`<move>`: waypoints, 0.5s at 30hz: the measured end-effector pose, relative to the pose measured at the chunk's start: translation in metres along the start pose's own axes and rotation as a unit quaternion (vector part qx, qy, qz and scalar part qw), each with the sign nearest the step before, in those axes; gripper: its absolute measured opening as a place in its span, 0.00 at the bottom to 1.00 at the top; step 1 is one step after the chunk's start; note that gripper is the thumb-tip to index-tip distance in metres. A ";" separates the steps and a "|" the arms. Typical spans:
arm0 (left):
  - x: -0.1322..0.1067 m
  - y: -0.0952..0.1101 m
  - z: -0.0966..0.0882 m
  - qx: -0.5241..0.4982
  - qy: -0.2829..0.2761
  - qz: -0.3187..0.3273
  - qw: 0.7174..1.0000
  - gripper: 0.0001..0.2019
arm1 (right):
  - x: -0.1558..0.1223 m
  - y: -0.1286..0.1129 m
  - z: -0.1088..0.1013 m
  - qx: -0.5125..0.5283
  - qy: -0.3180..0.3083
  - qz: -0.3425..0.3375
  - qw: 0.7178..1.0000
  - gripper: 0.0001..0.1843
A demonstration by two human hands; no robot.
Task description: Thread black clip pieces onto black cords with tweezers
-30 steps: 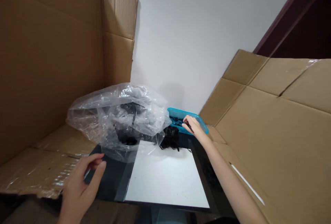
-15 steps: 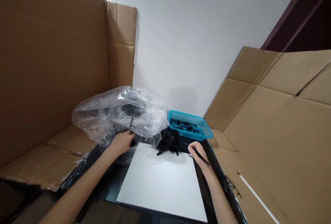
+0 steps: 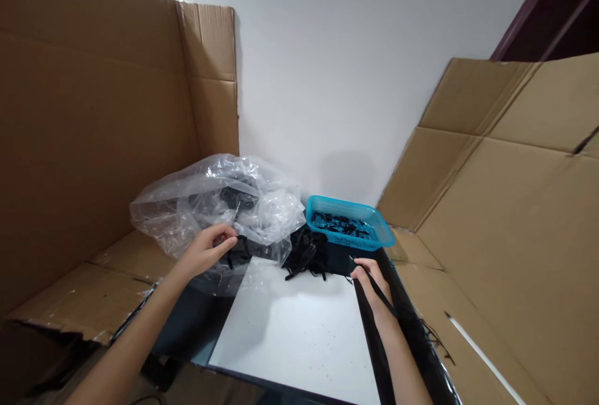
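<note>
My left hand (image 3: 206, 250) is pinched on a black piece at the mouth of a crumpled clear plastic bag (image 3: 210, 202) that holds dark items. My right hand (image 3: 372, 283) rests at the right edge of a white sheet (image 3: 299, 330) and grips a thin black strip (image 3: 374, 285). A heap of black pieces (image 3: 306, 254) lies between my hands, spilling from the bag. Behind it stands a turquoise basket (image 3: 374, 221) with several small black parts inside.
Tall cardboard panels (image 3: 93, 124) wall in the left side, and a slanted cardboard sheet (image 3: 505, 224) the right. A white wall is behind. The white sheet lies on a dark table surface (image 3: 196, 324).
My left hand went from the near left edge up into the bag's mouth and pinched a black piece. My right hand left the turquoise basket and came back to the sheet's right edge with a black strip.
</note>
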State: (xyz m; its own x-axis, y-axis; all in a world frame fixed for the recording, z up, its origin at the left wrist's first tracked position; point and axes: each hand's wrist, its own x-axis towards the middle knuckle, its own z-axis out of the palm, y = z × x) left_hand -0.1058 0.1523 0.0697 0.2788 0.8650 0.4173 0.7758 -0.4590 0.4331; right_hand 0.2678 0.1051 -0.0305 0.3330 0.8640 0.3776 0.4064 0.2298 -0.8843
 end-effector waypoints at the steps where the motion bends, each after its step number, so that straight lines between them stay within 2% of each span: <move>1: -0.002 0.007 -0.007 -0.028 0.007 -0.001 1.000 0.18 | -0.001 -0.001 0.000 0.005 0.000 0.004 1.000 0.24; 3: -0.007 0.023 -0.019 -0.148 0.023 -0.017 0.989 0.16 | -0.003 -0.003 -0.001 0.012 -0.013 0.003 1.000 0.23; 6: -0.013 0.046 -0.026 -0.267 0.000 -0.013 0.964 0.14 | -0.005 -0.006 0.001 0.041 -0.047 -0.009 0.998 0.21; 8: -0.014 0.062 -0.024 -0.328 -0.039 -0.006 0.944 0.13 | -0.010 -0.016 0.009 0.078 -0.058 -0.026 0.995 0.19; 11: -0.013 0.085 -0.013 -0.383 -0.131 0.003 0.914 0.12 | -0.026 -0.043 0.035 0.159 -0.070 -0.056 0.983 0.16; 13: -0.010 0.098 -0.003 -0.397 -0.178 0.018 0.900 0.13 | -0.039 -0.065 0.057 0.271 -0.096 -0.079 0.954 0.18; 15: -0.007 0.108 0.007 -0.404 -0.208 0.035 0.890 0.13 | -0.051 -0.083 0.074 0.386 -0.156 -0.030 0.909 0.19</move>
State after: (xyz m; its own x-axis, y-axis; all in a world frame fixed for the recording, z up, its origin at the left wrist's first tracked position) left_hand -0.0203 0.0983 0.1076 0.6269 0.7513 0.2061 0.1349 -0.3652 0.9211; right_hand 0.1547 0.0753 0.0032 0.0237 0.8970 0.4414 -0.3422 0.4221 -0.8395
